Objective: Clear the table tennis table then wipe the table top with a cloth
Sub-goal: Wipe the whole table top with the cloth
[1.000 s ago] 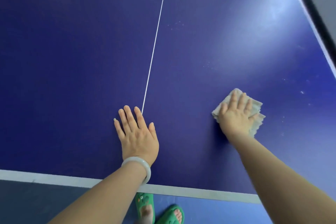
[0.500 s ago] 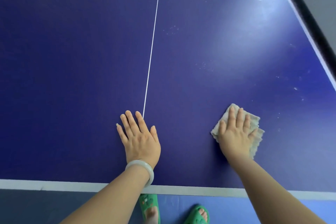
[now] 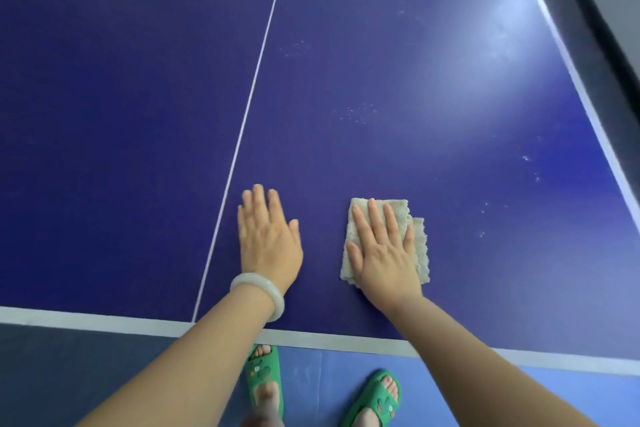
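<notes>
Right hand [image 3: 382,260], fingers straight, presses the folded beige terry cloth [image 3: 420,253] flat to wipe the dark-blue table tennis table top [image 3: 138,114]; at its nine o'clock, left hand [image 3: 268,243] lies spread, seemingly bracing

Bare tabletop [image 3: 381,45] ran ahead of both hands and out to the white side line [image 3: 568,66] on the right, with faint pale specks [image 3: 356,113] scattered on it. Left hand [image 3: 266,246] lay flat just right of the centre line [image 3: 249,107]; right hand [image 3: 381,253] lay flat on the cloth [image 3: 419,253]. A bare strip stood open between them, and the near edge sat just behind both wrists.
</notes>
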Action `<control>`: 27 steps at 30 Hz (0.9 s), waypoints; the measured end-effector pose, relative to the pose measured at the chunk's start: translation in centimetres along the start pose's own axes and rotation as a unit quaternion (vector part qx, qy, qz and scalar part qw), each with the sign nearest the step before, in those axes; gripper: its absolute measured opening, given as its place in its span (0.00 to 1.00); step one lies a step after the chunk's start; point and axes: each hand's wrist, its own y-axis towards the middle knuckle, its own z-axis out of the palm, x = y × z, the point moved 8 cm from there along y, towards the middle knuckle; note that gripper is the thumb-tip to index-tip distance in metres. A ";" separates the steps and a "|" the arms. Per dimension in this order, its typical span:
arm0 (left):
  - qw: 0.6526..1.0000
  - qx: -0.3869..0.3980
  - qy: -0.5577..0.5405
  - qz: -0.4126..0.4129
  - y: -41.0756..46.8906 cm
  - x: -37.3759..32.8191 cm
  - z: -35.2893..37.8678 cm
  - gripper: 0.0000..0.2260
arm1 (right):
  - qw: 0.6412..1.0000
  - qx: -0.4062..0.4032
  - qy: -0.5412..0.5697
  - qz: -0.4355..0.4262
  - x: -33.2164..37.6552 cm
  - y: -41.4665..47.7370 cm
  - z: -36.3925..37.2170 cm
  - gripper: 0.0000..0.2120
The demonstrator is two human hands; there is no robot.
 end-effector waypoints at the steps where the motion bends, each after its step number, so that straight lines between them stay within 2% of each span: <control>1: 1.000 0.005 -0.015 0.019 -0.5 -2.6 0.8 0.29 | 1.000 -0.003 0.004 -0.010 0.1 -0.8 0.0 0.29; 2: 0.999 0.015 -0.032 0.018 -0.9 -4.7 1.6 0.28 | 1.000 -0.010 0.005 -0.029 0.1 -1.8 0.1 0.29; 5: 0.996 0.016 -0.059 -0.064 -1.7 -7.6 3.3 0.29 | 0.994 -0.019 -0.003 -0.105 -2.3 -5.5 0.4 0.28; 9: 0.996 -0.018 0.013 -0.086 -2.4 -8.3 4.0 0.32 | 0.989 -0.002 -0.038 -0.144 -10.3 -9.1 0.0 0.29; 11: 0.995 -0.022 0.035 -0.091 -2.3 -8.4 4.2 0.32 | 0.997 0.009 -0.039 -0.065 -15.2 -8.1 -0.8 0.29; 13: 0.994 -0.017 0.047 -0.101 -2.2 -8.4 4.5 0.32 | 0.996 0.000 -0.012 0.093 -19.1 -6.5 -1.5 0.28; 15: 0.993 -0.019 0.054 -0.103 -2.1 -8.5 4.5 0.32 | 0.975 -0.018 0.016 0.219 -19.1 -5.4 -1.6 0.29; 16: 0.993 -0.019 0.057 -0.104 -2.2 -8.5 4.5 0.31 | 0.973 -0.023 0.021 0.227 -17.4 -4.9 -1.4 0.30; 17: 0.993 -0.019 0.060 -0.104 -2.2 -8.5 4.5 0.31 | 0.981 -0.033 0.021 0.192 -15.0 -4.4 -1.2 0.30; 20: 0.993 -0.023 0.055 -0.105 -2.2 -8.6 4.4 0.31 | 0.999 -0.041 0.007 -0.015 -8.0 -4.4 -0.6 0.29; 22: 0.992 -0.023 0.058 -0.107 -2.2 -8.6 4.5 0.31 | 0.992 -0.027 0.000 -0.127 -8.0 -4.1 -0.7 0.28; 23: 0.992 -0.022 0.062 -0.107 -2.2 -8.6 4.5 0.31 | 0.988 -0.021 -0.010 -0.153 -9.3 -3.3 -1.1 0.27; 24: 0.992 -0.021 0.067 -0.106 -2.2 -8.7 4.5 0.31 | 0.989 -0.034 -0.025 -0.145 -11.4 -2.2 -1.6 0.27; 25: 0.991 -0.022 0.071 -0.107 -2.2 -8.6 4.5 0.31 | 0.993 -0.050 -0.032 -0.097 -14.2 -0.6 -2.3 0.27; 27: 0.991 -0.019 0.075 -0.106 -2.1 -8.7 4.4 0.31 | 0.995 -0.039 0.003 0.094 -21.2 2.1 -3.6 0.27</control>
